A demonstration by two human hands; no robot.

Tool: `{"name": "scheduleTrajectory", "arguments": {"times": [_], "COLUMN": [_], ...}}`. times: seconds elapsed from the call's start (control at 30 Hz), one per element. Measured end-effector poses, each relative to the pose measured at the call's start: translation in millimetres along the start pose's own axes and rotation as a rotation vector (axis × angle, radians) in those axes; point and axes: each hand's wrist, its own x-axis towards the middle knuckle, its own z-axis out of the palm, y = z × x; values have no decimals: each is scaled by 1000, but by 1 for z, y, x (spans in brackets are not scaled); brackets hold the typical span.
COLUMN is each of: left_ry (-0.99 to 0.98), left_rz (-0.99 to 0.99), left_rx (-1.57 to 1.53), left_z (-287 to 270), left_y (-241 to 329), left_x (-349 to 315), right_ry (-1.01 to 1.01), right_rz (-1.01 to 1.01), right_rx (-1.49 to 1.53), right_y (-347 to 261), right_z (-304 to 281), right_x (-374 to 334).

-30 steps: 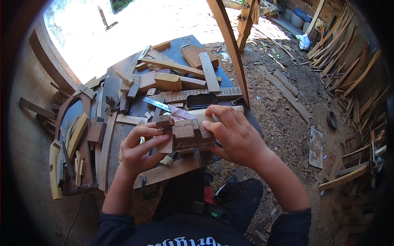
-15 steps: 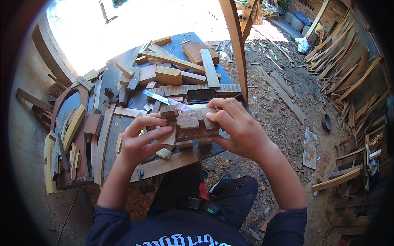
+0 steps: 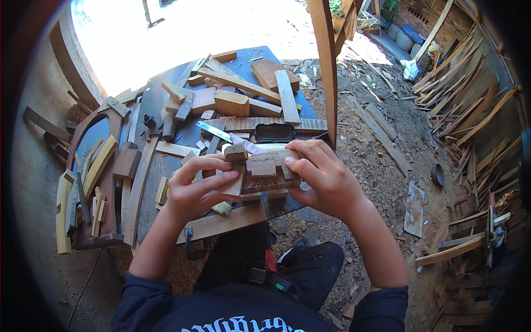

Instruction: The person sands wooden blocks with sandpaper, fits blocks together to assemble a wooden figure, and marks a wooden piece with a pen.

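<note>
Between both hands, over the near edge of the workbench, is a small wooden assembly (image 3: 264, 165) of several brown blocks fitted together. A squared, notched block sits at its middle, with a rounded upright piece to the left. My left hand (image 3: 202, 180) pinches its left end, thumb and fingers on a flat piece. Its right end is gripped by my right hand (image 3: 326, 180), with the thumb on the near face and fingers over the top. The underside is hidden. Just below lies a pale-bristled brush (image 3: 222, 208), partly covered.
Wood offcuts (image 3: 232, 103) pile up across the dark bench (image 3: 182, 141), beside a metal ruler (image 3: 213, 131) and a black tray (image 3: 275, 133). A clamp (image 3: 191, 243) hangs at the near edge. A wooden post (image 3: 326, 66) rises at the right; scrap strips (image 3: 464, 83) lean beyond.
The view has shifted slightly. The wooden assembly is tilted a little differently, its middle block facing me more squarely. Both hands keep their hold.
</note>
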Motion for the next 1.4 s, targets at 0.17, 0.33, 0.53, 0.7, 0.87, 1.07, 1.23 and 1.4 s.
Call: {"name": "scheduleTrajectory", "arguments": {"times": [0.17,0.33,0.53,0.7,0.87,1.07,1.23,1.4], "left_ry": [20,31,38,25,24,27,23,34], "left_rz": [-5,12,-7,-6,-14,-17,-11,-16], "left_rx": [-16,-17,-30,-23,-23,-15,8,-12], "left_z": [1,3,4,1,1,0,1,0], "left_y": [-2,-3,-3,-1,-3,-3,-3,2], "left_x": [-2,-2,-2,-1,-3,-3,-1,-6], "right_ry": [14,23,8,9,42,46,27,12], "right_rz": [-16,-26,-28,-31,-21,-33,-39,-38], "right_rx": [-16,7,-1,-18,4,78,39,-2], "right_y": [1,3,2,1,3,9,7,-1], "right_z": [3,1,-1,1,4,3,0,1], "right_x": [1,1,2,2,-2,0,-1,-5]}}
